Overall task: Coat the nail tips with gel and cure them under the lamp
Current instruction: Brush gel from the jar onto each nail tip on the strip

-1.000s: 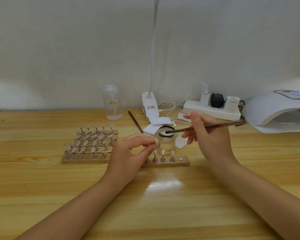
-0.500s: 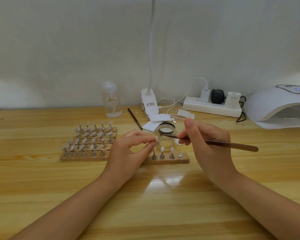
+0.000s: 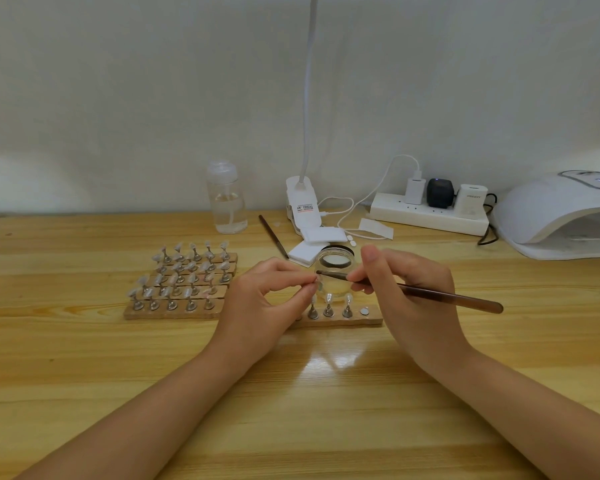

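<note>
My left hand pinches a small nail tip between thumb and forefinger, held just above the near wooden stand strip. My right hand grips a brown brush like a pen, its bristle end touching the nail tip. Behind them stands an open glass gel jar. Three nail tips on metal pegs remain on the strip, and one bare magnet spot shows at its right end. The white curing lamp sits at the far right.
Several wooden strips of pegged nail tips lie to the left. A clear pump bottle, a clip lamp base, white pads, a spare brush and a power strip with plugs line the back.
My right hand drew the brush out of the jar and swung its handle down to the right, bringing the bristles onto the nail tip held by my left hand.
</note>
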`<state>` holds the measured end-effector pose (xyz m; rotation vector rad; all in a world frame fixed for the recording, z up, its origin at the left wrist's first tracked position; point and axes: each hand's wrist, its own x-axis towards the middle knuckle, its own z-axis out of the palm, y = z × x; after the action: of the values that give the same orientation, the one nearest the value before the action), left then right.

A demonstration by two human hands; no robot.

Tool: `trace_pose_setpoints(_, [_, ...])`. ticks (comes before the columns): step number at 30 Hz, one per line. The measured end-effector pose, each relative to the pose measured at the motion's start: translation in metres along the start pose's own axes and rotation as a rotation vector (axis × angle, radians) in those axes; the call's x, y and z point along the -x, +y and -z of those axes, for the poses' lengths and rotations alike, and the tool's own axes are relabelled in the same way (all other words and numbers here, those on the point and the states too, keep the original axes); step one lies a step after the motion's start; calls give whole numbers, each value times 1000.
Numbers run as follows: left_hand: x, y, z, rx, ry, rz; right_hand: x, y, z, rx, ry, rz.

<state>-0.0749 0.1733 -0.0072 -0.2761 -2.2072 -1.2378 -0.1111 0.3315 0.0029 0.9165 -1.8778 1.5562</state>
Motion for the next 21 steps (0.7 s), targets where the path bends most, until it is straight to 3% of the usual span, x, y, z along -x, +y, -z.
trace_pose_setpoints(21, [0,2,1,-11,0,34,3,2,1,-83,81,-57])
